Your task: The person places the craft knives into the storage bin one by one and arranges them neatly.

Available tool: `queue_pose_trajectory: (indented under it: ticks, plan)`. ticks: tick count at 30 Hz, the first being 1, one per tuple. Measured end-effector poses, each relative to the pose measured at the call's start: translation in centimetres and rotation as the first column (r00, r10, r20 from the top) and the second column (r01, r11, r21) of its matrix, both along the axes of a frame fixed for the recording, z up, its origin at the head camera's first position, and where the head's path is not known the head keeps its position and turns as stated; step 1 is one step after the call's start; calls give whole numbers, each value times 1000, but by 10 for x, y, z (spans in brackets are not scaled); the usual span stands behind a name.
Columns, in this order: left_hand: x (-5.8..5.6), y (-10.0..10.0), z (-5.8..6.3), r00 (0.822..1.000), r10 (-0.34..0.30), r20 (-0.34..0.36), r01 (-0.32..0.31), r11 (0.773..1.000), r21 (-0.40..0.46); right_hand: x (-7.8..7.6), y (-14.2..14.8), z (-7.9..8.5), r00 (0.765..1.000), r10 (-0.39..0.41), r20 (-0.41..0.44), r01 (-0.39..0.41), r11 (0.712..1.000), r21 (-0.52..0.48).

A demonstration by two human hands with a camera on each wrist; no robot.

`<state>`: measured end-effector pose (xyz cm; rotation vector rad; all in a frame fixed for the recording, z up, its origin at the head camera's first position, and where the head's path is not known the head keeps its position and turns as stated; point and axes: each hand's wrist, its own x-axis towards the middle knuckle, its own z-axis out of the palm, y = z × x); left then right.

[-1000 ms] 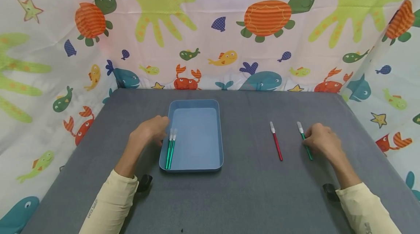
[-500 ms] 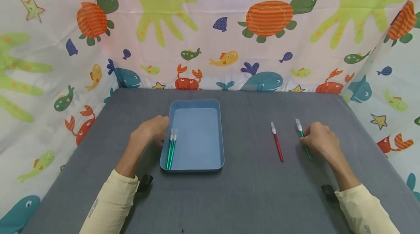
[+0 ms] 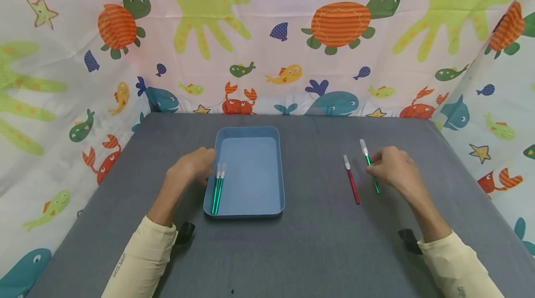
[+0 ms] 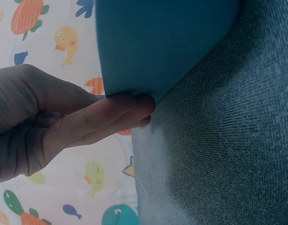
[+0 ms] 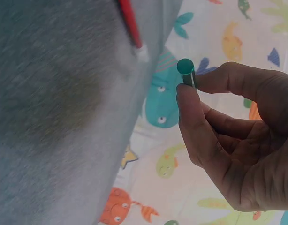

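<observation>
My left hand (image 3: 192, 165) grips the left wall of a shallow blue tray (image 3: 255, 172), thumb and fingers at its edge in the left wrist view. Two green felt-tip pens (image 3: 218, 191) with whitish caps lie side by side along the tray's left side. On the right, my right hand (image 3: 392, 166) pinches another green felt-tip pen (image 3: 365, 150) between thumb and fingertips, its white cap pointing away from me. The pen's round green end (image 5: 185, 66) faces the right wrist camera. Left of that hand, a red felt-tip pen (image 3: 353, 185) with a white cap lies on the table.
A grey cloth covers the table (image 3: 311, 242). Behind it and along both sides hangs a white curtain (image 3: 255, 24) printed with sea animals. Each wrist carries a small black device, such as the one (image 3: 409, 241) below the right wrist.
The right hand has moved left and slightly away from me with the green felt-tip pen, which has come off the table nearer the red one. The left hand and tray stay put.
</observation>
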<state>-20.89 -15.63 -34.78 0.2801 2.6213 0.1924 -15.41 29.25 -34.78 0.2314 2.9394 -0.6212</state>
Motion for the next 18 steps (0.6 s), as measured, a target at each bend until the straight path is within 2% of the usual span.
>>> queue_pose_trajectory:
  ticks: [7,18]
  plan:
    - [1,0,-2,1000,-6,-10,6,1000,2,0,-13,7,998,55,-25,-57,996,-63]
    - [2,0,0,1000,-14,-13,14,1000,2,-6,-31,10,997,71,-13,-72,989,-129]
